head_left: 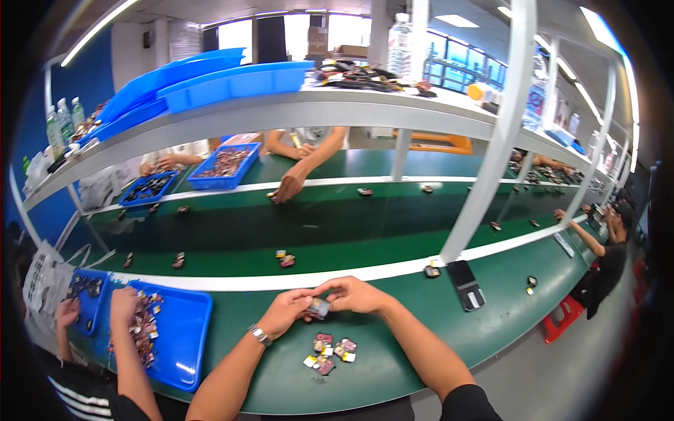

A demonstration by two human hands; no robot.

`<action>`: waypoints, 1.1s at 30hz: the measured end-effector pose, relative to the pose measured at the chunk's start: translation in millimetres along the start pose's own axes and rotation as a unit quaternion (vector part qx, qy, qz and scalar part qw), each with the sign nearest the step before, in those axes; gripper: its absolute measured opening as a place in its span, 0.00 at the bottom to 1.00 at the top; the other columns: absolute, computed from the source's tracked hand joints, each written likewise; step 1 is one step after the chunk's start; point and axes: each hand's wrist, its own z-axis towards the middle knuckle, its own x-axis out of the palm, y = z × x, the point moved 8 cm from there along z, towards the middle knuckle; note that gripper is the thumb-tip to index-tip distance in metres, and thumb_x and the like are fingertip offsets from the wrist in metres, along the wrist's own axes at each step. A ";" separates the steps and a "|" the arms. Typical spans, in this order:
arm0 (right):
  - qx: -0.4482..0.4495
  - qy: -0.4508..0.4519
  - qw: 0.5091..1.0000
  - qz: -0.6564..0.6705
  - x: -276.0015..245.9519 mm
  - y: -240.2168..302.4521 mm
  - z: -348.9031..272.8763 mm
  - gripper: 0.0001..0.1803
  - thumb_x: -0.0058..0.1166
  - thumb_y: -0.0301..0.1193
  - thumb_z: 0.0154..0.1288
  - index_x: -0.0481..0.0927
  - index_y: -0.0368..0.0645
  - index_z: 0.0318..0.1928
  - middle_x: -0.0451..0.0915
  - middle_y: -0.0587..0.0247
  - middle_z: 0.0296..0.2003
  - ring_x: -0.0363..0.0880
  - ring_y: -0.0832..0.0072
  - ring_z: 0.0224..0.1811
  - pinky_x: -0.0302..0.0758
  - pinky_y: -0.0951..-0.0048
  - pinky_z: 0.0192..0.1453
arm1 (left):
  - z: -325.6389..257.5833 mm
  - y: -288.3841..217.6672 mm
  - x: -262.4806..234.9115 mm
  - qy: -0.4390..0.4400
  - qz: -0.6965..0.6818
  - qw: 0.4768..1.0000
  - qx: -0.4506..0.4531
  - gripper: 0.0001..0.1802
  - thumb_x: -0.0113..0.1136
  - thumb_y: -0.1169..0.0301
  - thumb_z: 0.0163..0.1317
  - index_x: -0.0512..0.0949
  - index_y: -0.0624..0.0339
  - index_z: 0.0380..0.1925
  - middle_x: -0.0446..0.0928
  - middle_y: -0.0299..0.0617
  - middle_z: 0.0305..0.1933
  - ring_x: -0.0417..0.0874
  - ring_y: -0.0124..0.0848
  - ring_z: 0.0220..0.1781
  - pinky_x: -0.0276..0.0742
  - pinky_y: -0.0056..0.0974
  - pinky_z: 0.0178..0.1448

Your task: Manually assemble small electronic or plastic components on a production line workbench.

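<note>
Both my hands meet over the green worktable (pixel 393 351) and grip one small grey-and-red part (pixel 319 307) between their fingertips. My left hand (pixel 286 311), with a metal watch on the wrist, holds its left side. My right hand (pixel 353 293) pinches its right side. Just below them lies a small pile of several similar red, yellow and white parts (pixel 328 353) on the table.
A blue tray (pixel 184 337) of parts sits to my left, where another person's hand (pixel 125 303) reaches in. A green conveyor belt (pixel 316 235) carries scattered parts. A black phone (pixel 466 284) lies to the right. Other workers sit across and at right. Blue bins stand on the shelf above.
</note>
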 end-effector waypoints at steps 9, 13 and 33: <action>-0.073 -0.233 0.970 -0.002 -10.9 -2.9 -4.4 0.14 0.52 0.17 0.62 0.78 0.34 0.48 0.77 0.71 0.31 0.74 0.89 0.31 0.71 0.84 0.36 | 6.2 2.8 -13.0 -0.066 0.028 0.996 0.051 0.19 0.51 0.74 0.70 0.73 0.67 0.59 0.80 0.42 0.48 0.79 0.22 0.41 0.77 0.30 0.48; -0.234 -0.310 0.898 -0.208 5.5 36.9 -18.5 0.14 0.52 0.16 0.59 0.81 0.39 0.45 0.80 0.61 0.40 0.79 0.77 0.36 0.77 0.78 0.41 | 5.2 6.2 -16.8 -0.057 -0.047 0.996 0.040 0.18 0.52 0.79 0.67 0.71 0.69 0.56 0.80 0.43 0.46 0.82 0.26 0.45 0.81 0.31 0.51; -0.216 -0.134 0.890 -0.378 34.0 40.9 -18.8 0.06 0.64 0.27 0.55 0.83 0.45 0.35 0.71 0.61 0.57 0.69 0.60 0.60 0.72 0.63 0.61 | 1.9 -9.1 -9.7 0.000 0.135 0.989 0.064 0.14 0.51 0.75 0.70 0.73 0.64 0.53 0.79 0.40 0.42 0.81 0.24 0.44 0.78 0.32 0.51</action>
